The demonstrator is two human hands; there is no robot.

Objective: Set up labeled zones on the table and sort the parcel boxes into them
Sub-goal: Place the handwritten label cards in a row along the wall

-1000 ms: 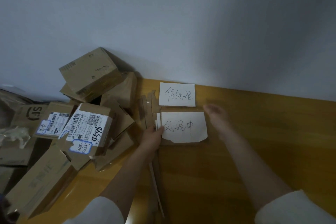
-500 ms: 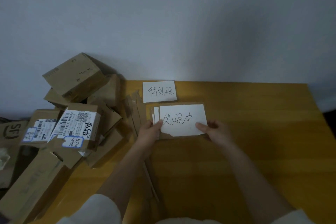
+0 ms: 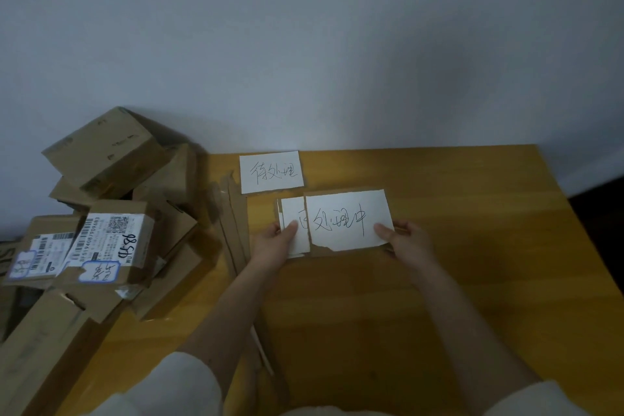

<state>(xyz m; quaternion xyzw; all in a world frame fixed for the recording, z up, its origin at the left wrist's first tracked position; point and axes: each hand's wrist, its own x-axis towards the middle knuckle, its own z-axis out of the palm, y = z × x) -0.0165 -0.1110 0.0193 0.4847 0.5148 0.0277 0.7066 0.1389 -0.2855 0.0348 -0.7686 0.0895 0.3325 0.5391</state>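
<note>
Right hand (image 3: 407, 240) pinched on top label card (image 3: 347, 219), right edge. Left hand (image 3: 275, 241) pinched on under card (image 3: 293, 224), thumb on top. Cards fanned apart over yellow table (image 3: 456, 206). Placed label (image 3: 270, 171) flat just behind. Parcel boxes (image 3: 108, 213) heaped at left, unsorted.

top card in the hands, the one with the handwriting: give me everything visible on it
The top card is a white paper sheet, apparently backed with brown cardboard, carrying three handwritten black characters. Its lower edge is ragged, with a torn notch at lower left. It lies roughly flat, low over the yellow wooden table, just in front of the placed label card. The right hand pinches its right edge; it overlaps a second white card held by the left hand.
</note>
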